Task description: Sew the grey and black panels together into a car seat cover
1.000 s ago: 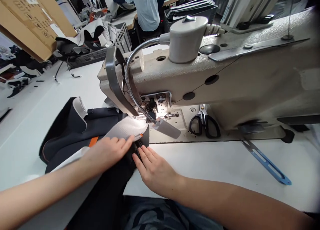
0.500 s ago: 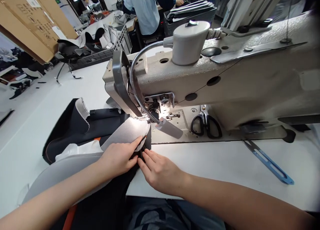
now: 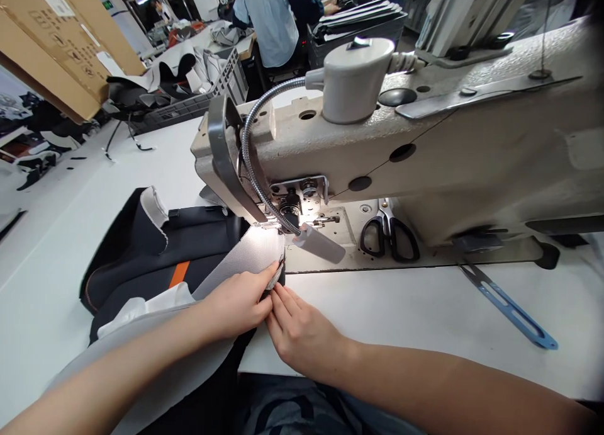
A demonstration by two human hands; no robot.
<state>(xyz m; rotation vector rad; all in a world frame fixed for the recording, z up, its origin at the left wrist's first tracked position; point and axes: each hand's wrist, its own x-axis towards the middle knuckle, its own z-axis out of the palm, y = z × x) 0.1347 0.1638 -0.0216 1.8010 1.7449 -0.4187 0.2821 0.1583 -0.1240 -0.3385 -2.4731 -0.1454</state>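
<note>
A piece of black and grey fabric [image 3: 226, 265] with an orange stripe [image 3: 179, 274] runs under the head of the sewing machine [image 3: 292, 152]. My left hand [image 3: 243, 299] pinches its layered edge just in front of the lit needle area, thumb and forefinger closed on the cloth. Right beside it, my right hand [image 3: 302, 328] grips the same edge with fingertips pressed together, touching the left hand's fingers. The needle and presser foot are partly hidden behind the lamp's flexible neck [image 3: 248, 145] and its grey lamp head [image 3: 321, 243].
Black-handled scissors [image 3: 389, 233] lie on the machine bed. A blue-handled cutter [image 3: 512, 309] rests on the white table [image 3: 391, 303] at right. Behind are a grey crate [image 3: 189, 104], a cardboard box [image 3: 70, 45] and a person in light blue [image 3: 267, 22].
Both hands have shifted slightly right and toward the needle, fingers closing around the fabric's edge. The fabric beneath my left arm has moved, and more of the orange stripe shows.
</note>
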